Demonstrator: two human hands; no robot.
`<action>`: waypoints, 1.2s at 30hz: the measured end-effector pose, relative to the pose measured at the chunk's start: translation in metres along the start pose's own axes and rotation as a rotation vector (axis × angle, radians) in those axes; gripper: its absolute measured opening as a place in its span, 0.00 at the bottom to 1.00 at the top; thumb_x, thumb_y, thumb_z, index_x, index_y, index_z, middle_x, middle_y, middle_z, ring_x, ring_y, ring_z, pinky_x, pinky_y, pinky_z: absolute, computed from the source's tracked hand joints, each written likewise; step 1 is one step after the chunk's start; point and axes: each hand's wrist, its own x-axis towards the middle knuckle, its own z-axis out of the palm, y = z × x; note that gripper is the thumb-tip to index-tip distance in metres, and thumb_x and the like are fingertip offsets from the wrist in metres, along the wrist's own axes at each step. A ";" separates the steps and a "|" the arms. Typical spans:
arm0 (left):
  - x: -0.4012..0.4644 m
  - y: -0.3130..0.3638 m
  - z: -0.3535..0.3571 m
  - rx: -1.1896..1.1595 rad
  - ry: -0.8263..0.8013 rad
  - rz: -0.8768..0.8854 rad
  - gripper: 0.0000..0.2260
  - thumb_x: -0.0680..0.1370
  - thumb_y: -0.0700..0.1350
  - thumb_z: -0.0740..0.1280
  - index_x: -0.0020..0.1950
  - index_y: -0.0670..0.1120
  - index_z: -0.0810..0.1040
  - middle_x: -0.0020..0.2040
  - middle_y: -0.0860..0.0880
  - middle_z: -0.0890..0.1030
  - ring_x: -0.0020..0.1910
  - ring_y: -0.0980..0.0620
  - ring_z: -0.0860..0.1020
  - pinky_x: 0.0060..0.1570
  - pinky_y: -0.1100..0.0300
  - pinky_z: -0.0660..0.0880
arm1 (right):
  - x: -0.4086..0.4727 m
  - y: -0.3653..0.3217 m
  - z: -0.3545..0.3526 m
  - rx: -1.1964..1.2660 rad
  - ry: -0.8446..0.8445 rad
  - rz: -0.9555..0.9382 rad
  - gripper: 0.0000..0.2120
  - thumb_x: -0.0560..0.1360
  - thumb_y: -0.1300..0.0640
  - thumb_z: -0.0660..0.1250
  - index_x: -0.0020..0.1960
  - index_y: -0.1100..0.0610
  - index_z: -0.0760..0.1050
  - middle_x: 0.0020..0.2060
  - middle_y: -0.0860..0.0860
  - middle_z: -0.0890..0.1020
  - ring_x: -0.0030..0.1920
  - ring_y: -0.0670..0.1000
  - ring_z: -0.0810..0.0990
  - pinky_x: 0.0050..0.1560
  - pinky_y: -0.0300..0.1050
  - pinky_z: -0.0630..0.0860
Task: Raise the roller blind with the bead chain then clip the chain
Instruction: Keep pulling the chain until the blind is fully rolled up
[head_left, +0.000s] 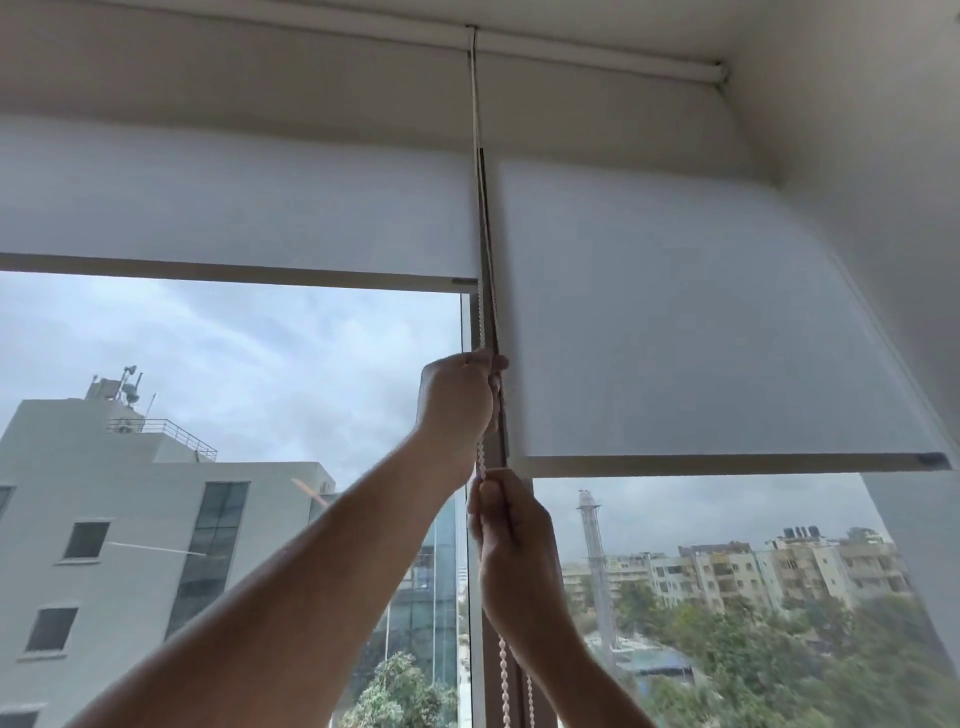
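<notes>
A white bead chain hangs from the roller at the ceiling down the gap between two white blinds. My left hand is closed around the chain, high up beside the window mullion. Just below it, my right hand grips the same chain, which continues down past my wrist as a beaded loop. The right roller blind hangs lower, its bottom bar level with my right hand. The left roller blind is raised higher. No chain clip is visible.
The window mullion runs down behind my hands between two glass panes. A white wall closes in at the right. Outside are a grey building, trees and apartment blocks.
</notes>
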 end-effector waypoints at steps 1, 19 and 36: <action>-0.002 -0.004 0.001 0.026 0.028 0.033 0.14 0.83 0.39 0.58 0.41 0.43 0.79 0.27 0.51 0.69 0.20 0.57 0.63 0.22 0.66 0.59 | -0.002 0.001 0.000 -0.002 -0.022 0.009 0.17 0.82 0.56 0.55 0.34 0.48 0.67 0.27 0.42 0.69 0.29 0.42 0.64 0.32 0.34 0.62; -0.057 -0.060 -0.008 0.415 0.102 0.454 0.17 0.81 0.40 0.61 0.33 0.51 0.75 0.24 0.60 0.74 0.25 0.59 0.69 0.26 0.68 0.61 | 0.111 -0.063 -0.015 0.337 -0.086 0.427 0.14 0.85 0.49 0.57 0.52 0.57 0.76 0.34 0.51 0.83 0.28 0.46 0.80 0.31 0.42 0.77; -0.050 -0.066 -0.047 0.191 0.078 0.252 0.12 0.79 0.44 0.59 0.42 0.46 0.82 0.34 0.44 0.83 0.34 0.46 0.79 0.32 0.55 0.73 | 0.083 -0.041 0.003 -0.031 0.145 0.033 0.19 0.83 0.64 0.56 0.35 0.53 0.70 0.23 0.44 0.69 0.25 0.43 0.65 0.30 0.40 0.63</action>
